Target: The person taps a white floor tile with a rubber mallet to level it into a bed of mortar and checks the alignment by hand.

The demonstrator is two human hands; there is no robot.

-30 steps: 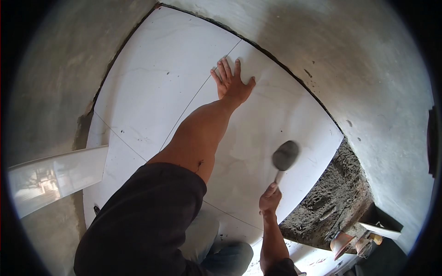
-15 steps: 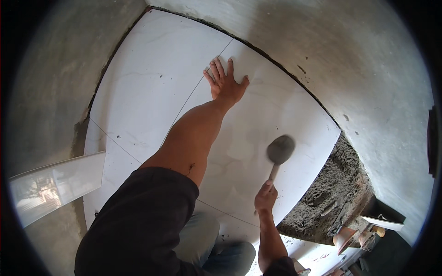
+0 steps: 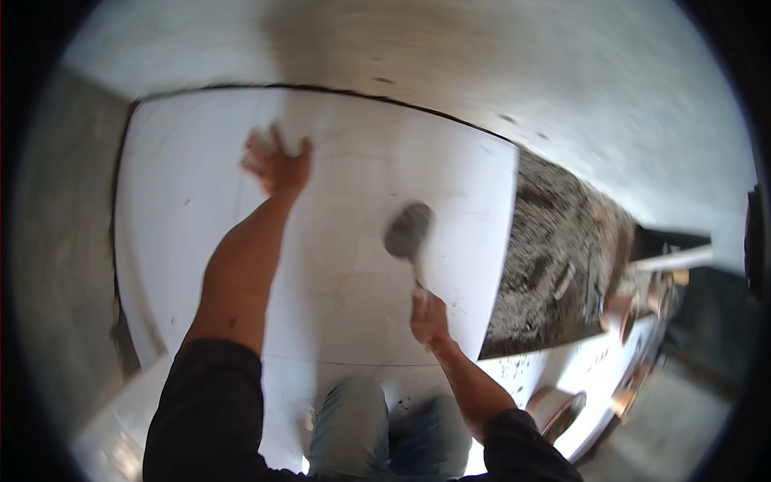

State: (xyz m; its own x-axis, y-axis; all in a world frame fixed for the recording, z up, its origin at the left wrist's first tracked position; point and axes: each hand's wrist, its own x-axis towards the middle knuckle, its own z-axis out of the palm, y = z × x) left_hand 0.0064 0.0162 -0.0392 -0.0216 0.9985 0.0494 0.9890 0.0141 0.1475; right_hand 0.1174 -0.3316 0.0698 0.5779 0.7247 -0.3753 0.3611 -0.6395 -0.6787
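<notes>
Large white floor tiles (image 3: 361,297) with faint veins lie in front of me, tight together with thin seams. My left hand (image 3: 277,166) is over the far part of the tiles near a seam, fingers spread and holding nothing. Blur hides whether its palm touches the surface. In my right hand (image 3: 430,320) is the handle of a rubber mallet (image 3: 408,230). Its dark round head is over the right-hand tile, and I cannot tell whether it touches. Rough grey mortar (image 3: 550,249) borders that tile's right edge.
Plastered walls (image 3: 450,56) rise behind and to the left, with a dark gap along the tiles. A glossy tile piece (image 3: 120,410) is at lower left. Reddish-brown containers (image 3: 618,315) and other blurred items stand at right. My knees (image 3: 349,426) are at the near edge.
The view has turned, so the tiles now sit squarer and more mortar shows at right. My left hand stays spread near the seam; my right still grips the mallet.
</notes>
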